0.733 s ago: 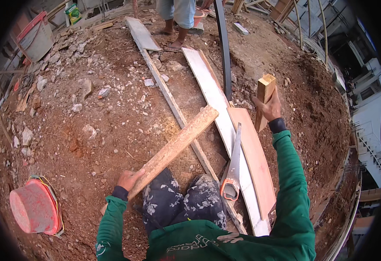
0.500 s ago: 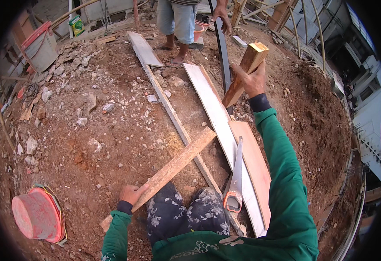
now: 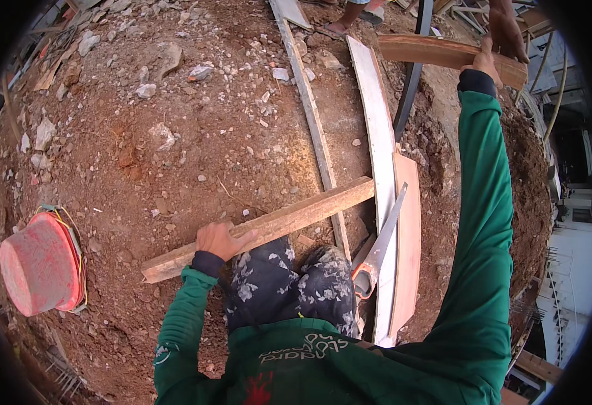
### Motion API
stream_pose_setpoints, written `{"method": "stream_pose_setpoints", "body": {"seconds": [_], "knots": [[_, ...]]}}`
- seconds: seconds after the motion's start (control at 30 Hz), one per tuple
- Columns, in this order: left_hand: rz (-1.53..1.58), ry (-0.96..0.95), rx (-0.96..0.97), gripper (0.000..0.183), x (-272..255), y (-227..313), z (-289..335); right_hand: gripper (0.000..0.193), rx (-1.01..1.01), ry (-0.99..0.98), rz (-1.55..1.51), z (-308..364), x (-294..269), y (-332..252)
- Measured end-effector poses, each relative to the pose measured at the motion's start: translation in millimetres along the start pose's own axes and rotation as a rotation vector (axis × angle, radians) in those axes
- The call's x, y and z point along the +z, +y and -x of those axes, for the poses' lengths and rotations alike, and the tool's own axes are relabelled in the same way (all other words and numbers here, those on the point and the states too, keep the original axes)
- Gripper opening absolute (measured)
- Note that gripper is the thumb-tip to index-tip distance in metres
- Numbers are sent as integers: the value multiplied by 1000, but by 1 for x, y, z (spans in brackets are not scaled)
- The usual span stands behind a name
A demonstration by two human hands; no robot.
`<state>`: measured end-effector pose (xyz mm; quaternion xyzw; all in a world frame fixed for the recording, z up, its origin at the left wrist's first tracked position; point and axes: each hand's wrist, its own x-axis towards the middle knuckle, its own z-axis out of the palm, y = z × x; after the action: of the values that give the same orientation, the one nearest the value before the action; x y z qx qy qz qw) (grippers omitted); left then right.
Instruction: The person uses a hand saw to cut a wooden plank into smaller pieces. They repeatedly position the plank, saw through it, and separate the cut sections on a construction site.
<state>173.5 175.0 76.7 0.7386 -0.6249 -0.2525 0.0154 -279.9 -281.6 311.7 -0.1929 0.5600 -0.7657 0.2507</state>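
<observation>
My left hand [image 3: 223,241] grips a long wooden beam [image 3: 309,208] that lies slantwise across in front of my knees. Its far end rests over a white-faced board [image 3: 375,128]. At the far right, my outstretched right hand [image 3: 486,66] is closed on a shorter reddish wooden block [image 3: 431,51], held out sideways. A co-worker's hand [image 3: 507,32] reaches to the same end of that block; whether it grips is unclear. A handsaw [image 3: 388,226] with an orange-and-white handle lies on the boards by my right knee.
A narrow wooden strip [image 3: 309,111] runs away from my knees. A tan plywood piece [image 3: 407,250] overlaps the white-faced board. Beyond stands a dark metal bar [image 3: 411,94]. A red bucket [image 3: 39,266] lies tipped at left. Broken stones [image 3: 168,59] litter the soil; a co-worker's foot [image 3: 334,28] shows at the top.
My right arm has reached farther out to the right, and the block has turned from steeply slanted to nearly level. The co-worker's hand has come to it. My view has shifted downward.
</observation>
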Motion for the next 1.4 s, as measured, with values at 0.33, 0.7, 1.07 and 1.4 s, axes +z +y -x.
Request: {"method": "stream_pose_setpoints", "body": {"seconds": [0.33, 0.7, 1.07, 1.4], "knots": [[-41, 21, 118, 80, -2, -6, -25, 96, 25, -425, 338, -38, 42, 71], [73, -180, 135, 77, 34, 68, -112, 44, -369, -369, 769, 148, -350, 153], [-15, -343, 118, 89, 167, 144, -228, 61, 77, -736, 1324, 376, -655, 250], [-25, -457, 118, 88, 193, 135, -251, 40, 77, -912, 1522, 349, -676, 220]]}}
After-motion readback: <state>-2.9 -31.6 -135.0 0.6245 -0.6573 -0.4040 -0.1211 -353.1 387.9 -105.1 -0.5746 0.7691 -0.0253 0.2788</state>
